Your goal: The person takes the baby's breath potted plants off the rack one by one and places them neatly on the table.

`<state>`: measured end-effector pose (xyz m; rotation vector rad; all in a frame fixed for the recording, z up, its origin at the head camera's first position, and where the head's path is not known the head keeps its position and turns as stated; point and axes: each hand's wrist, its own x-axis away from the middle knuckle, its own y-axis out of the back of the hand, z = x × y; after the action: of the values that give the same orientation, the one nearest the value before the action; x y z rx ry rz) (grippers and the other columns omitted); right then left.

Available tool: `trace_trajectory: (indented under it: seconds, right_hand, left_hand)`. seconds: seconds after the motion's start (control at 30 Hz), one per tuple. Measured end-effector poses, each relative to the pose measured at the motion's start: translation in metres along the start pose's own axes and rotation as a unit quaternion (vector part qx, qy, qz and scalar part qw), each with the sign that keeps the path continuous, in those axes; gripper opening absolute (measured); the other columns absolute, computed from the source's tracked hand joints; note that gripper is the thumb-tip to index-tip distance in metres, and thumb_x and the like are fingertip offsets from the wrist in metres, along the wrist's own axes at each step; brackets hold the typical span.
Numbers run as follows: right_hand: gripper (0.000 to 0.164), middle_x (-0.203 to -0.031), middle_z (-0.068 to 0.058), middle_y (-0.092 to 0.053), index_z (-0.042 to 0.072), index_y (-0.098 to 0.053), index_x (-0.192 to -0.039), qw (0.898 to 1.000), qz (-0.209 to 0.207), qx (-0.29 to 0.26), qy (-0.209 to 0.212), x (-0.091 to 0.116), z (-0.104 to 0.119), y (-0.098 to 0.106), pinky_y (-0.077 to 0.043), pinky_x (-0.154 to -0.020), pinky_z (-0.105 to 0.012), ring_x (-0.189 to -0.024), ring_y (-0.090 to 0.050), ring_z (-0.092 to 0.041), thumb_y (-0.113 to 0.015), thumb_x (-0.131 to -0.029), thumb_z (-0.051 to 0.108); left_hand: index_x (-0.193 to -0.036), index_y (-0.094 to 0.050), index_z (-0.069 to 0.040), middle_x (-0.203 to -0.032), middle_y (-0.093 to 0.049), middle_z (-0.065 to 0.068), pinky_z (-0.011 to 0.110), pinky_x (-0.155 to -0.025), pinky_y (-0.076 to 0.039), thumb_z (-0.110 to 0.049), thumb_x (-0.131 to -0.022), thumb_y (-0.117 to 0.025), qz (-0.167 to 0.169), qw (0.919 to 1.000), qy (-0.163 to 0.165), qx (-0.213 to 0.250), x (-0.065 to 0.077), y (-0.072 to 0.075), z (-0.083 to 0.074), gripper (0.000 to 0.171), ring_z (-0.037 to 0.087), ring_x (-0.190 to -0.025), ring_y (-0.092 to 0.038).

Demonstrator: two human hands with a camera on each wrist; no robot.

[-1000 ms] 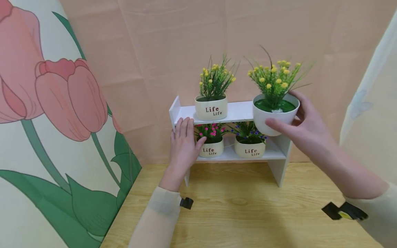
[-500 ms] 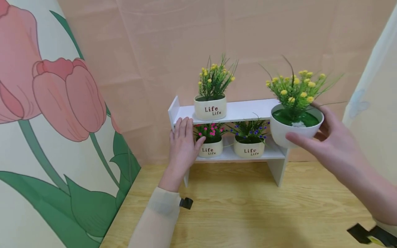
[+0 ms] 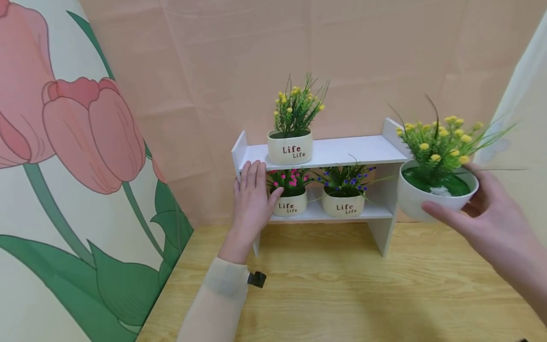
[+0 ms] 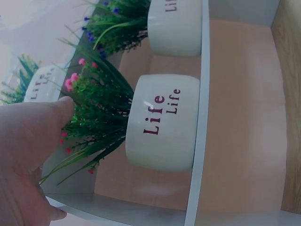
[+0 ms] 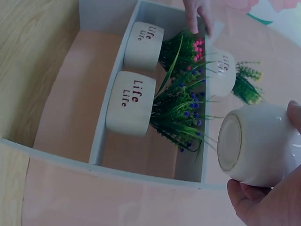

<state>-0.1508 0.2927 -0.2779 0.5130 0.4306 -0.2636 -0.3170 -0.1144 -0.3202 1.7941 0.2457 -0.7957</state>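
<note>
My right hand [image 3: 495, 213] grips a round white potted plant [image 3: 436, 194] with yellow flowers, thumb on the near side. It hangs in the air at the right of the white two-tier shelf [image 3: 354, 149]; its base shows in the right wrist view. My left hand [image 3: 252, 204] rests with straight fingers on the left front edge of the upper board. A cream "Life" pot [image 3: 290, 148] with yellow flowers stands at the left of that board. On the lower board are a pink-flowered pot [image 4: 164, 122] and a blue-flowered pot [image 5: 131, 103].
The shelf stands on a wooden table [image 3: 325, 285] against a pink cloth backdrop [image 3: 205, 85]. A panel with painted tulips [image 3: 94, 137] rises on the left. A pale curtain or panel [image 3: 530, 128] hangs at the right.
My right hand has carried the white potted plant right and lower, away from the upper board, uncovering the shelf's right end. My left hand has stayed in place.
</note>
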Motion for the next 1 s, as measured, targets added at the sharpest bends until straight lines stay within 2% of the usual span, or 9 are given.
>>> trace_trajectory:
  seconds: [0.17,0.4,0.63,0.83,1.0]
  right_hand:
    - [0.09,-0.142,0.018,-0.058,0.03,-0.036,-0.169,1.0,-0.008,-0.015,0.003,0.007,-0.014,0.006,-0.051,-0.083,-0.005,-0.112,-0.064,0.012,-0.081,-0.098,-0.002]
    - [0.096,-0.152,0.01,-0.052,0.029,-0.035,-0.171,1.0,-0.017,-0.01,0.002,0.014,-0.039,0.011,-0.048,-0.088,-0.003,-0.117,-0.059,0.013,-0.082,-0.096,-0.007]
    - [0.097,-0.141,0.02,-0.054,0.029,-0.04,-0.168,0.999,-0.043,-0.016,0.0,0.026,-0.068,0.015,-0.049,-0.086,-0.003,-0.114,-0.059,0.013,-0.082,-0.092,-0.014]
    - [0.103,-0.143,0.02,-0.048,0.03,-0.038,-0.169,0.997,-0.07,-0.01,-0.01,0.035,-0.093,0.015,-0.046,-0.087,-0.001,-0.115,-0.052,0.007,-0.085,-0.089,-0.014]
    - [0.103,-0.139,0.023,-0.049,0.03,-0.039,-0.168,0.996,-0.088,-0.019,-0.021,0.037,-0.113,0.017,-0.045,-0.086,0.0,-0.114,-0.052,0.009,-0.085,-0.087,-0.015]
  left_hand:
    - [-0.169,-0.029,-0.005,-0.175,-0.031,0.016,0.068,-0.129,-0.023,-0.054,-0.111,-0.062,-0.01,0.9999,-0.005,-0.002,0.0,0.0,0.0,0.083,0.036,-0.167,-0.014]
    - [-0.168,-0.032,-0.004,-0.174,-0.034,0.017,0.07,-0.128,-0.025,-0.051,-0.11,-0.065,-0.022,0.9997,-0.01,-0.003,0.0,-0.001,0.0,0.082,0.037,-0.166,-0.017]
    - [-0.169,-0.029,-0.005,-0.176,-0.03,0.016,0.069,-0.13,-0.02,-0.052,-0.111,-0.062,-0.009,0.9999,-0.003,0.004,0.0,-0.001,0.0,0.082,0.036,-0.168,-0.013]
    - [-0.17,-0.028,-0.005,-0.176,-0.03,0.015,0.069,-0.129,-0.023,-0.053,-0.111,-0.062,-0.009,0.9999,-0.008,-0.001,0.0,-0.002,0.001,0.083,0.036,-0.167,-0.013]
    - [-0.169,-0.029,-0.005,-0.175,-0.03,0.015,0.07,-0.129,-0.023,-0.052,-0.111,-0.062,-0.012,0.9999,-0.009,-0.002,0.0,-0.002,0.0,0.082,0.036,-0.167,-0.013]
